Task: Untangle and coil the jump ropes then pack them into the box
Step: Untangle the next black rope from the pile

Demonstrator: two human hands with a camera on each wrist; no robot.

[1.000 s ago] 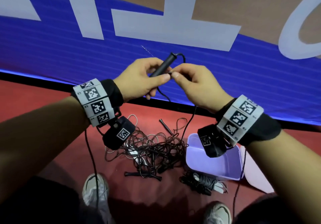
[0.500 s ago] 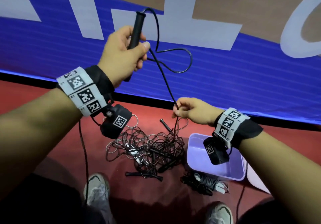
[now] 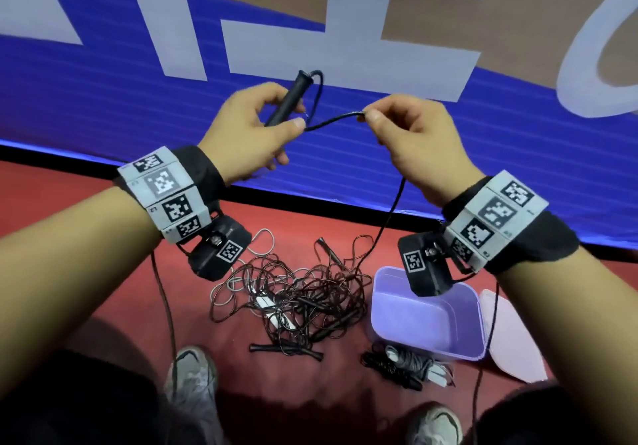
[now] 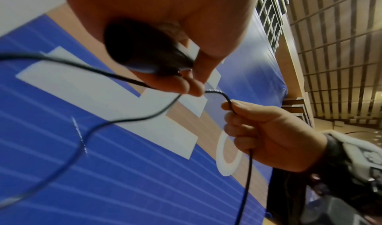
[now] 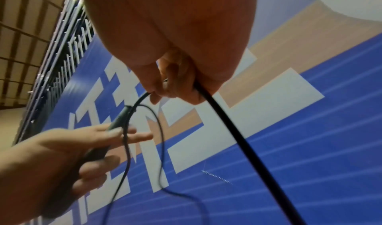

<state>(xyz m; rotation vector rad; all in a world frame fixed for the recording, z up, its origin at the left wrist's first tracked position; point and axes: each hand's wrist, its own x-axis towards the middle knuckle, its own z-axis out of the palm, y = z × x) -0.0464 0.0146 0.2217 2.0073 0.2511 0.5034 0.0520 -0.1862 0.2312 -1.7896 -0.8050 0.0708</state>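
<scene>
Fingers of the left hand curl round a black handle, thumb pinning the black cord; the right hand pinches that cord just beside it, the rest trailing down to the tangled ropes on the red floor beside the open lilac box. 1 coiled bundle lies in front of the box. I judge coiling is under way; next, lay another loop into the left hand.

Left wrist view: same pinch; large white lettering on the blue banner is unreadable.

Right wrist view: cord passes through the curled right fingers
</scene>
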